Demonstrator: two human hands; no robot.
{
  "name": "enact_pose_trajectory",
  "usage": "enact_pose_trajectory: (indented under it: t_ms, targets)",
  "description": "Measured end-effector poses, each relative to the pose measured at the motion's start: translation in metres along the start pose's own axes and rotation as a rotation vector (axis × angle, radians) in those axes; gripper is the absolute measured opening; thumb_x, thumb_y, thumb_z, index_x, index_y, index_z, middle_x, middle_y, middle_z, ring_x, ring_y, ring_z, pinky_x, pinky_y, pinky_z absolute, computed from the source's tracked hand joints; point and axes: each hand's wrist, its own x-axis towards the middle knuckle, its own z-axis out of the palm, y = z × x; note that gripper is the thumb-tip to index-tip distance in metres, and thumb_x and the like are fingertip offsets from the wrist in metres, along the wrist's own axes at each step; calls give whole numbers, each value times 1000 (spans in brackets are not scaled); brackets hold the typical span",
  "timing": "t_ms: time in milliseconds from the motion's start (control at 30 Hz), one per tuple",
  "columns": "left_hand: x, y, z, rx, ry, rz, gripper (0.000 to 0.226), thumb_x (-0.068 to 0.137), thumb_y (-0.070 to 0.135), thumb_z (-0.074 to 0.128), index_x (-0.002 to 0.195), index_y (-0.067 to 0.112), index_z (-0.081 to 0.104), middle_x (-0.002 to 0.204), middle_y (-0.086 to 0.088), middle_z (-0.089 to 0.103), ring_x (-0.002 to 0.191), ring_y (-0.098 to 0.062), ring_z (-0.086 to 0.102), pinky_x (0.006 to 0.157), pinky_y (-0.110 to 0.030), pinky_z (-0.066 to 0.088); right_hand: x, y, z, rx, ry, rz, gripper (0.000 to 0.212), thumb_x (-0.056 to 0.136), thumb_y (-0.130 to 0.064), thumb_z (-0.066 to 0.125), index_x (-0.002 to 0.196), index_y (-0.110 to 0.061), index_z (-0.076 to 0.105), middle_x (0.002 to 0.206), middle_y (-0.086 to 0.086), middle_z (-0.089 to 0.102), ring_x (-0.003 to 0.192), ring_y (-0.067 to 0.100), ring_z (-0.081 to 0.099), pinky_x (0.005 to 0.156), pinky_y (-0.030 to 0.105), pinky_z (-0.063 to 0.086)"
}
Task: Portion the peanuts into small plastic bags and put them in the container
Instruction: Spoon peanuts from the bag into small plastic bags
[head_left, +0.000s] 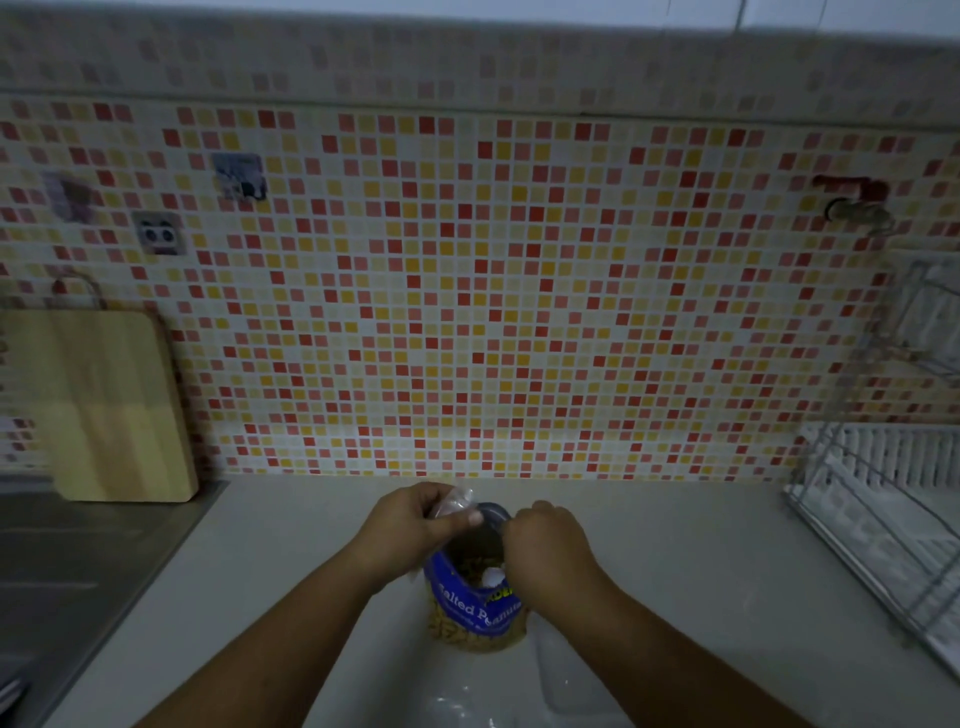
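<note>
Peanut bag: left hand pinches small plastic bag above it; hold mouth wide. Right hand fingers curled, possibly on scoop.

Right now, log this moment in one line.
left hand: pinches small plastic bag | right hand: at peanut bag mouth, grip unclear | peanut bag: upright on counter

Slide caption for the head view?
Portioning peanuts: left hand pinches small plastic bag, right hand at open peanut bag on counter.
</note>
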Motion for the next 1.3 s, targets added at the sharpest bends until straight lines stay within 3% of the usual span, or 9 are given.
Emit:
enact_pose_trajectory:
  t_ms: [67, 200, 433, 567, 700, 800, 967, 1033, 1300]
  targets:
    - [-2, -1, 1, 1, -11, 0, 41, 78, 41, 71, 115, 23, 62, 108, 6, 69, 101, -12, 63, 89, -32, 54, 6, -3, 7, 142, -153, 168, 41, 86, -32, 63, 119, -7, 58, 116, 11, 61, 107, 25, 57, 90, 32, 45]
    - [-4, -1, 3, -73, -12, -4, 30, 78, 33, 73, 106, 26, 62, 103, 6, 68, 97, -12, 65, 85, -29, 56, 15, -15, 14, 374, -263, 431, 47, 82, -32, 70, 122, -11, 58, 118, 6, 63, 105, 21, 62, 78, 28, 47]
    - [-3, 1, 1, -98, 19, -10, 28, 76, 22, 76, 97, 30, 60, 99, 6, 68, 92, -12, 65, 71, -23, 54, 28, 2, 14, 546, -312, 607, 52, 79, -39, 69, 117, -5, 60, 118, 11, 63, 110, 26, 60, 86, 33, 49]
    - [-1, 1, -6, -106, 47, -9, 31, 74, 21, 77, 97, 33, 59, 97, 10, 67, 90, -7, 64, 69, -20, 52, 19, 20, 8, 494, -280, 548, 21, 90, -22, 50, 76, -10, 58, 75, 2, 54, 99, 23, 62, 72, 28, 43]
    - [0, 0, -13, -74, 50, -14, 33, 73, 22, 78, 101, 29, 63, 97, 7, 70, 90, -10, 66, 71, -21, 53, 12, 31, 2, 482, -319, 516, 30, 93, -17, 48, 117, -5, 63, 94, 7, 52, 93, 20, 56, 86, 28, 45]
    - [1, 2, -16, 6, 32, -2, 40, 72, 23, 79, 108, 27, 62, 98, 12, 67, 91, -4, 62, 67, -14, 47, 7, 41, 6, 553, -247, 520, 28, 87, -17, 53, 107, -4, 68, 90, 4, 56, 82, 17, 51, 81, 29, 48]
    - [3, 1, -15, 202, -9, 32, 45, 68, 22, 82, 109, 27, 64, 101, 14, 62, 90, 0, 57, 69, -10, 44, 16, 51, -21, 403, -523, 600, 23, 98, -21, 37, 113, -12, 51, 107, 10, 55, 91, 19, 52, 91, 29, 40]
    - [4, 1, -13, 251, -38, 42, 41, 67, 20, 82, 103, 29, 64, 97, 13, 63, 90, -4, 59, 71, -13, 47, 14, 59, -26, 317, -555, 555, 36, 98, -22, 38, 129, -9, 50, 126, 11, 54, 104, 18, 52, 99, 30, 40]
    - [9, 9, -4, 512, -104, 69, 50, 65, 26, 82, 111, 29, 62, 103, 11, 61, 97, -12, 57, 78, -26, 51, 18, 76, -31, 189, -551, 492, 39, 98, -21, 41, 135, -9, 44, 124, 9, 52, 100, 16, 47, 101, 29, 39]
